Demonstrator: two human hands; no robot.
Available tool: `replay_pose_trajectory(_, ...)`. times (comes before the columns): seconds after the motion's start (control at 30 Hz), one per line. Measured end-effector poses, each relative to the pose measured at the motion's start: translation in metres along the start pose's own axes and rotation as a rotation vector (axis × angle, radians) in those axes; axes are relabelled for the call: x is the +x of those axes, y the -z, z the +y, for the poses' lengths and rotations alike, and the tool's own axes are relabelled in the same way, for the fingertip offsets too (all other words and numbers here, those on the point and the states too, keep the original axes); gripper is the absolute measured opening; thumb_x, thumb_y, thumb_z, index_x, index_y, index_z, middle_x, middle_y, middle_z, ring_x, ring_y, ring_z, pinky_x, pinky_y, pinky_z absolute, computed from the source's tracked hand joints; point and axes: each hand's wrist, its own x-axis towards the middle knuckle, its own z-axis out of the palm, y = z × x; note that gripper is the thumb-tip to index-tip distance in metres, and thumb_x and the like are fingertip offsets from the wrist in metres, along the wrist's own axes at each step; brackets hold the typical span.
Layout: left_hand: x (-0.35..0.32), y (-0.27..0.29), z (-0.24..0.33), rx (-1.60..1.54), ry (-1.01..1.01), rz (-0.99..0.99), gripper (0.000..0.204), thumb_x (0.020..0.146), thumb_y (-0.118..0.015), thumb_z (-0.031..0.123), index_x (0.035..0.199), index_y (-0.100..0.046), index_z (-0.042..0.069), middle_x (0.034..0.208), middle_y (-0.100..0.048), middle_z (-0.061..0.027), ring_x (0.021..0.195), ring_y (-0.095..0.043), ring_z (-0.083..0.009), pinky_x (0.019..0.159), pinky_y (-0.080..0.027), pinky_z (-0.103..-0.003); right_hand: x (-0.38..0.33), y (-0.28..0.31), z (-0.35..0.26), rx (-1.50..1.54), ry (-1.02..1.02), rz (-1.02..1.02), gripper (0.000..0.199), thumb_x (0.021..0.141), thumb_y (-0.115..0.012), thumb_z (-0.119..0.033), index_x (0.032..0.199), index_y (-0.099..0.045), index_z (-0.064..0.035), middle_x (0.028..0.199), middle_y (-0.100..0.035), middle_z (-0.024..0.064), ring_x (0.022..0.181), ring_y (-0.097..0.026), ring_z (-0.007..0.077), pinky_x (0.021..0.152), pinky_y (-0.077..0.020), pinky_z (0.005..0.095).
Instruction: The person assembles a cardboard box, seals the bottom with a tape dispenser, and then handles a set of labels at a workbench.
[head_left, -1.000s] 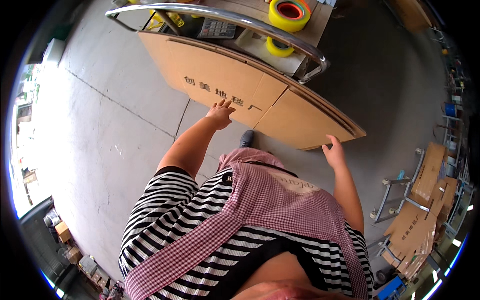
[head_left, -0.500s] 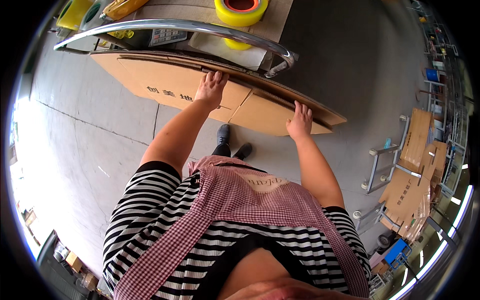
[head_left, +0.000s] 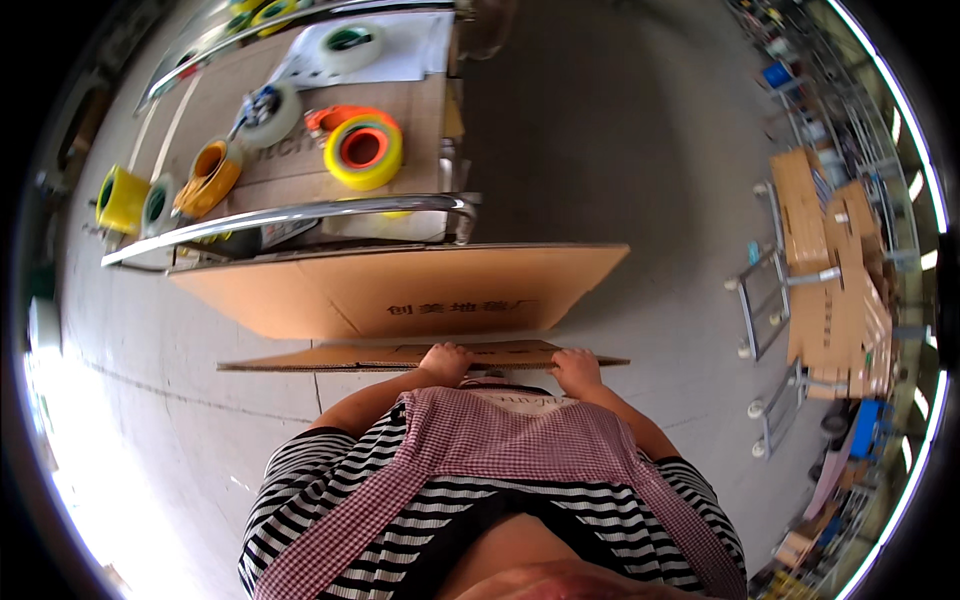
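Observation:
Close in front of my body, both hands grip the upper edge of a flattened cardboard box [head_left: 330,356], seen nearly edge-on. My left hand [head_left: 447,362] curls its fingers over that edge near the middle. Farther right along the same edge, my right hand [head_left: 577,372] is closed on it too; the thumbs are hard to see. Another flat cardboard sheet [head_left: 290,290] with dark print stands tilted against the near end of a cart, beyond the held one. A narrow gap separates the two sheets.
The cart's chrome rail [head_left: 300,213] runs behind the standing sheet. On the cart lie a yellow tape roll [head_left: 337,152], an orange tape dispenser [head_left: 325,120], white paper [head_left: 410,60] and several other rolls. At right, flattened cartons [head_left: 800,215] rest by a metal trolley frame [head_left: 757,310].
My hands have drawn a flattened box away from the cart toward my body. Another sheet stays standing at the cart. More of the cart top shows.

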Motion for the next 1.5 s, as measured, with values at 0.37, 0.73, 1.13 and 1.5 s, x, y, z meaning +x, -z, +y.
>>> replay_pose_trajectory(0.37,0.014,0.246,0.166,-0.199,-0.124,0.483,0.027,0.084,-0.071,0.027,0.097,-0.064,0.005,0.087,-0.067,-0.0202,0.082,-0.063,-0.042,0.071,-0.051,-0.046,-0.089,0.204,0.124,0.117,-0.184,1.543,0.097,0.078,-0.08,-0.032,0.149,-0.024,0.0017,0.154,-0.023,0.027,0.142,-0.024,0.0429,0.115,-0.0212,0.0529)
replay_pose_trajectory(0.73,0.078,0.312,0.359,-0.766,-0.409,0.75,0.027,0.091,-0.066,0.008,0.116,-0.06,-0.003,0.102,-0.065,-0.002,0.093,-0.056,-0.0097,0.086,-0.043,-0.025,-0.18,0.082,0.45,1.714,-0.987,1.065,0.105,0.082,-0.072,-0.055,0.154,-0.013,-0.0052,0.158,-0.025,0.0144,0.145,-0.023,0.032,0.115,-0.0207,0.0506)
replay_pose_trajectory(1.13,0.14,0.389,0.397,-1.09,-0.678,1.003,0.042,0.091,-0.067,0.026,0.119,-0.059,-0.003,0.119,-0.065,-0.009,0.113,-0.057,-0.0184,0.1,-0.039,-0.034,-0.247,0.167,0.782,1.806,0.578,0.91,0.028,0.098,-0.056,-0.035,0.117,-0.061,-0.0142,0.103,-0.067,-0.0036,0.089,-0.061,0.0096,0.075,-0.0508,0.0269)
replay_pose_trajectory(1.5,0.438,0.341,0.297,-1.129,-0.409,0.797,0.057,0.099,-0.056,0.037,0.138,-0.041,-0.002,0.134,-0.054,-0.0119,0.126,-0.048,-0.0214,0.107,-0.038,-0.038,-0.242,0.535,0.816,1.01,0.055,1.406,0.043,0.091,-0.068,-0.019,0.129,-0.056,-0.0039,0.125,-0.062,0.0082,0.115,-0.056,0.0213,0.103,-0.0414,0.0376)
